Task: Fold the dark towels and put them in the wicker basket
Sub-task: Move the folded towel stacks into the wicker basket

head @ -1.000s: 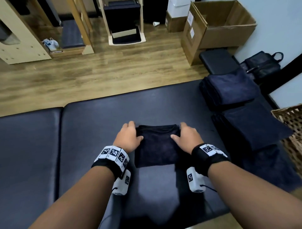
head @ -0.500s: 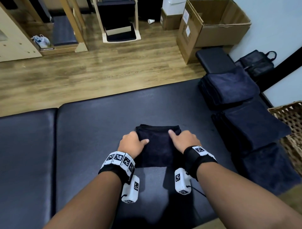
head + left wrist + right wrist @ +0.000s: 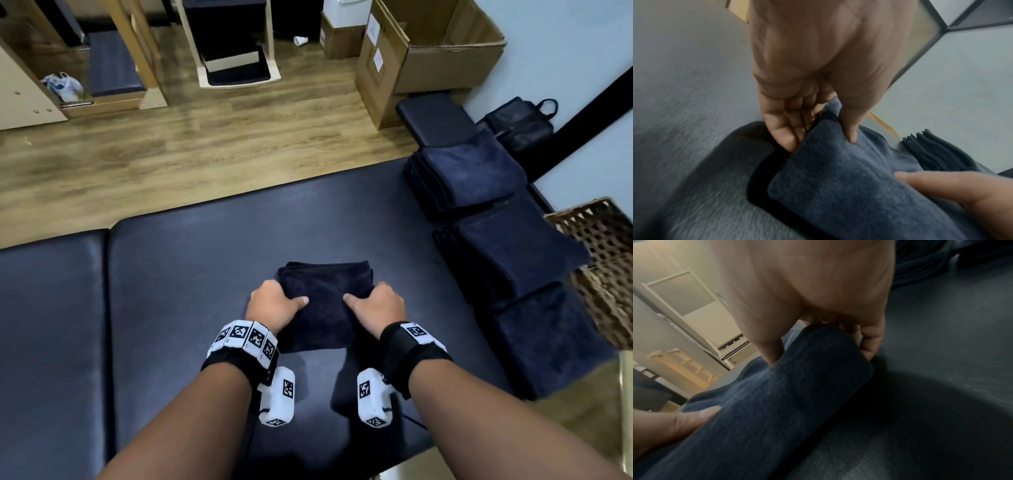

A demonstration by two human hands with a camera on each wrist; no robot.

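The left hand (image 3: 272, 306) pinches the left edge of the folded dark towel (image 3: 323, 308), thumb on top and fingers tucked beneath; the towel lies mid-bench (image 3: 212, 260), its long axis running away from the person. The right hand (image 3: 376, 308) grips the opposite edge the same way. The wicker basket (image 3: 603, 246) sits well off to the right, past the stacked towels (image 3: 479, 171), so the right hand is nearer for the carry.

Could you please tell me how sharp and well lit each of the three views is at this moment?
Head view: evenly lit and sharp, edges bowed by the wide lens, wicker basket slightly soft. Left wrist view: left hand blurred, folded towel clearer. Right wrist view: dim, right hand smeared.
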